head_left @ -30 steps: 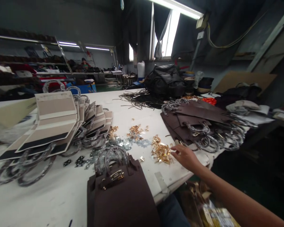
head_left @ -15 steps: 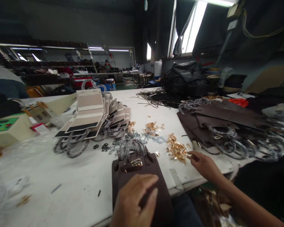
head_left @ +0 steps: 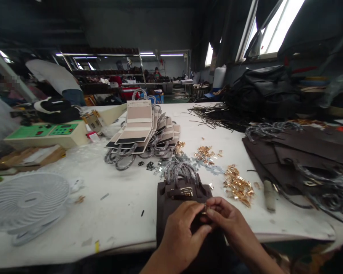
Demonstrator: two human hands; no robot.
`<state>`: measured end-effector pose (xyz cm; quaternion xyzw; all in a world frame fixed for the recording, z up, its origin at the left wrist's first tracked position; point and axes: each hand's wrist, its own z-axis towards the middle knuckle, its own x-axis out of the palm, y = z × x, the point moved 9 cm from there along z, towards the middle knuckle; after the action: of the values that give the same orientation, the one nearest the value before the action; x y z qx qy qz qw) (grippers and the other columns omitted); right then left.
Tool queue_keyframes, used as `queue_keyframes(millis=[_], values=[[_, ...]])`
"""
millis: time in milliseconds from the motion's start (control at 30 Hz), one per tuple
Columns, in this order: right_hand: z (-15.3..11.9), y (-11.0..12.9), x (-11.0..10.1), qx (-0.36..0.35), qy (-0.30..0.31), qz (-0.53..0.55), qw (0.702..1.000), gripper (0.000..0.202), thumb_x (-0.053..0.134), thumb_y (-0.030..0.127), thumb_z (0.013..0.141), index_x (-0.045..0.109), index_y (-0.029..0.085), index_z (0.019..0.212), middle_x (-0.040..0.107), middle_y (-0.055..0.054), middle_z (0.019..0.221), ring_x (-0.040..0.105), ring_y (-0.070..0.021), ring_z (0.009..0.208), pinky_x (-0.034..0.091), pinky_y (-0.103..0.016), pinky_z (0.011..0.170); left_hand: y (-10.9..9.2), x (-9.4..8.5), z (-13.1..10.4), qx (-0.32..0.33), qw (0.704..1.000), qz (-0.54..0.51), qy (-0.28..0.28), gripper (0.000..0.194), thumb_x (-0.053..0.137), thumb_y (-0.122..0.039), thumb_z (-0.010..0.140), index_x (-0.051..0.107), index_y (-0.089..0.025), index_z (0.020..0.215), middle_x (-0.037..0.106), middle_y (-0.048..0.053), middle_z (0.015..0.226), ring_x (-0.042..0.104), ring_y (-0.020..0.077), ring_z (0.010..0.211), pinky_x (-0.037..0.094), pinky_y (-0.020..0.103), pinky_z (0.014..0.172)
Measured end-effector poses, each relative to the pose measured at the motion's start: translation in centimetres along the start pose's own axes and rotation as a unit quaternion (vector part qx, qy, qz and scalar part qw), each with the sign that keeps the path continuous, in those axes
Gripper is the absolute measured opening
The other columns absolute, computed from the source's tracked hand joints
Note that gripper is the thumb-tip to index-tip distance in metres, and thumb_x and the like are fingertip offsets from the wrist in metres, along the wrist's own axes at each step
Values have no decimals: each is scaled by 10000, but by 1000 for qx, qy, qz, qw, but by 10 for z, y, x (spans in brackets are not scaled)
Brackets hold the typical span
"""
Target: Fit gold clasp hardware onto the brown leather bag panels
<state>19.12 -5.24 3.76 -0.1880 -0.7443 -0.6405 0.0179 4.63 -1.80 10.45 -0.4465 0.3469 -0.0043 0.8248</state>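
My right hand (head_left: 231, 222) is closed in a pinch on a small gold metal fitting (head_left: 205, 208). My left hand (head_left: 184, 228) is beside it, its index fingertip close to the fitting and its thumb apart from that finger. Whether the left fingertip touches the fitting I cannot tell. Both hands are over a stack of dark brown bag panels (head_left: 161, 205) near the table's front edge. A gold clasp (head_left: 186, 191) shows on the top panel, and plastic-wrapped handles (head_left: 180, 172) rise at its far end. The hands hide part of the panel.
Gold fittings (head_left: 238, 186) lie in a loose heap to the right. Beige-lined panels (head_left: 137, 129) are piled farther back, brown panels (head_left: 274, 163) at the right. A white fan (head_left: 31, 199) and a machine with green panels (head_left: 51, 133) are at the left. A bent-over person (head_left: 53, 76) is beyond.
My right hand has come from the gold heap to the brown panel with a fitting in its fingers. The left hand is now beside it. The view has turned left.
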Motion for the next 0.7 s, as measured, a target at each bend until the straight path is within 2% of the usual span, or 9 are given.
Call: queue_keyframes(millis=[67, 133, 233, 300, 400, 533, 600, 700], values=[[2, -3, 0, -12, -6, -58, 998, 412, 825, 524, 737, 684, 207, 958, 730, -32, 818, 712, -213, 719, 568, -298, 629, 2, -4, -2, 5, 1000, 6, -20, 386, 749, -147, 789, 675, -281, 1143, 723, 35, 1129, 693, 211, 1010, 608, 345, 917], [4, -4, -10, -36, -43, -157, 986, 395, 773, 583, 766, 691, 211, 870, 704, -14, 711, 680, -201, 647, 554, -293, 607, 7, -12, -2, 8, 998, 32, -46, 355, 740, -142, 798, 678, -272, 1122, 722, 37, 1117, 689, 213, 1012, 602, 365, 935], [6, 3, -21, -125, -87, -322, 935, 374, 685, 599, 846, 687, 237, 752, 683, -12, 669, 654, -200, 657, 526, -286, 632, 5, -25, 6, 41, 992, 101, -67, 317, 685, -152, 855, 666, -248, 1157, 714, 61, 1135, 658, 229, 1065, 576, 396, 959], [6, 5, -17, -176, -76, -399, 897, 335, 659, 556, 887, 686, 251, 752, 696, -16, 722, 654, -201, 690, 508, -288, 657, -2, -29, 19, 76, 983, 158, -54, 295, 643, -173, 897, 658, -228, 1186, 705, 74, 1174, 619, 245, 1130, 526, 430, 1023], [7, 1, -6, -196, -28, -454, 869, 211, 651, 449, 919, 691, 262, 830, 709, -12, 802, 665, -203, 727, 498, -294, 683, -11, -20, 48, 119, 964, 236, 12, 356, 614, -201, 920, 624, -209, 1276, 647, 76, 1342, 521, 272, 1292, 402, 471, 1148], [5, 3, 3, -197, 16, -461, 865, 95, 620, 318, 932, 680, 264, 883, 700, -11, 863, 673, -200, 779, 503, -289, 709, -19, 11, 88, 188, 926, 297, 140, 379, 518, -198, 972, 582, -201, 1345, 559, 62, 1484, 423, 247, 1414, 299, 446, 1202], [4, 9, 1, -201, -2, -438, 876, 92, 615, 296, 932, 669, 257, 868, 690, -9, 854, 665, -191, 775, 504, -281, 707, -17, 30, 104, 215, 898, 322, 208, 308, 542, -197, 959, 647, -200, 1248, 631, 71, 1398, 468, 248, 1378, 307, 438, 1181], [2, 19, -3, -222, -47, -397, 889, 108, 636, 299, 917, 650, 243, 825, 681, -15, 846, 655, -193, 797, 508, -284, 731, -5, 52, 120, 211, 857, 361, 301, 106, 665, -232, 883, 746, -210, 948, 761, 79, 1056, 614, 270, 1151, 381, 435, 1087]])
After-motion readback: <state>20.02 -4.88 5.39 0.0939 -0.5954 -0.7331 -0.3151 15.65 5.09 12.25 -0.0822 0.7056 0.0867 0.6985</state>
